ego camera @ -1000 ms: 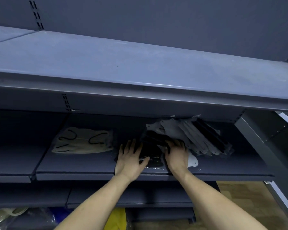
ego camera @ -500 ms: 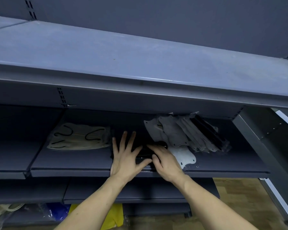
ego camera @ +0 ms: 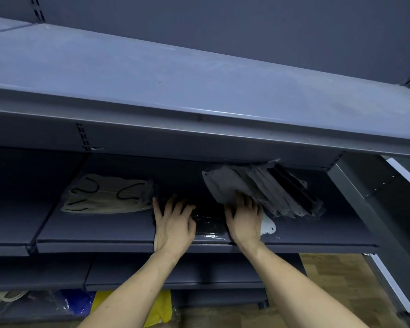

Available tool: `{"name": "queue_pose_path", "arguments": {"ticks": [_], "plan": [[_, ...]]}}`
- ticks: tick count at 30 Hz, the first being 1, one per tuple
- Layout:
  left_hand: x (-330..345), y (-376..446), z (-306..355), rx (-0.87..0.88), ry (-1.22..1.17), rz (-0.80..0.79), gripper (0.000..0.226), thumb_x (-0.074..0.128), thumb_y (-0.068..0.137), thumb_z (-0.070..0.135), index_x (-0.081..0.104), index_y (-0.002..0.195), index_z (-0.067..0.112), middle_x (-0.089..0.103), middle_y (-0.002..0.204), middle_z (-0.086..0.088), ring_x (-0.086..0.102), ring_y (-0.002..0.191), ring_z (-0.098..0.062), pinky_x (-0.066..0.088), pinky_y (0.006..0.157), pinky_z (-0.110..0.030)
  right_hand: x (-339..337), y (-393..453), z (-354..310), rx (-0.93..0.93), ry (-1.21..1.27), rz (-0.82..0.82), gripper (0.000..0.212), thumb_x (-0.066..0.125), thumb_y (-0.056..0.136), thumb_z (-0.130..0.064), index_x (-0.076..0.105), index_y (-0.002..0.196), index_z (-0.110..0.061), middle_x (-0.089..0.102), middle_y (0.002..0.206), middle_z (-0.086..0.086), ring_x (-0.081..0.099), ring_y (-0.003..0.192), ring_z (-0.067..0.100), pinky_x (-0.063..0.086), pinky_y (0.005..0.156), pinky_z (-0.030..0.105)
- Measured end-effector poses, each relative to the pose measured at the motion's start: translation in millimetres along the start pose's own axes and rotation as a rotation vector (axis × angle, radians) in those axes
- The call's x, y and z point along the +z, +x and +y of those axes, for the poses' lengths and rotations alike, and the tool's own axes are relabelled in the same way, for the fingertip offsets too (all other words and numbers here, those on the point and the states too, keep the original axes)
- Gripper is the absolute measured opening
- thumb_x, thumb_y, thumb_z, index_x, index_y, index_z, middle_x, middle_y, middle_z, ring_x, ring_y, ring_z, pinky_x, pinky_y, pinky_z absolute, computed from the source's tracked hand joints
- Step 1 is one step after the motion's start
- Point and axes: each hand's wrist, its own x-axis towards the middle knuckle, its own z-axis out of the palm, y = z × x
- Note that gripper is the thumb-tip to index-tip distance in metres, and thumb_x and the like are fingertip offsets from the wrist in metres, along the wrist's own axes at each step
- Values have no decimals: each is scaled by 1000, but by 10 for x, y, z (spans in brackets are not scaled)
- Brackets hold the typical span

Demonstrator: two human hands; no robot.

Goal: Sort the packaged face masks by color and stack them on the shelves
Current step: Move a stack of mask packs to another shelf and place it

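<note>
Reaching farther back than half a second ago, the right hand [ego camera: 244, 220] now lies with straight fingers on the lower edge of the leaning pile of grey and black packaged masks [ego camera: 265, 188], no longer beside the left hand. The left hand [ego camera: 173, 224] stays flat, fingers spread, pressing the left part of the black packaged masks [ego camera: 208, 223], which lie near the front lip of the middle shelf [ego camera: 92, 233]. A white packaged mask [ego camera: 268, 227] peeks out just right of the right hand. The beige packaged masks [ego camera: 109, 197] sit well to the left, apart from both hands. Bare shelf shows between the beige pack and the left hand, and right of the leaning pile up to the upright post [ego camera: 355, 200]. The upper shelf [ego camera: 199, 91] overhangs close above.
</note>
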Motion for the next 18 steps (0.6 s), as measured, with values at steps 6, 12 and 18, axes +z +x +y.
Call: {"name": "queue_pose_path", "arguments": {"ticks": [6,12,18], "plan": [[25,-11,-34,53,59,-49,44,39,82,26,75,107,29,68,119,2,47,131,-30,10,116,-67,-43,-78,-45,-189,47,133,24,70,82,-3,72,101,-18,70,96,7,63,88,33,51,78,38],[-25,-7,1,24,45,-36,36,43,86,29,76,100,26,53,139,-11,35,139,-34,15,116,-64,-37,-89,-42,-229,83,287,29,51,76,-3,66,97,-15,69,84,4,63,78,29,38,79,33],[-47,-17,3,52,-60,34,31,44,88,27,70,103,23,26,159,-16,21,147,-37,17,118,-62,-76,-79,-44,-354,33,354,42,62,65,7,68,101,-13,70,87,5,66,80,29,39,81,36]]}}
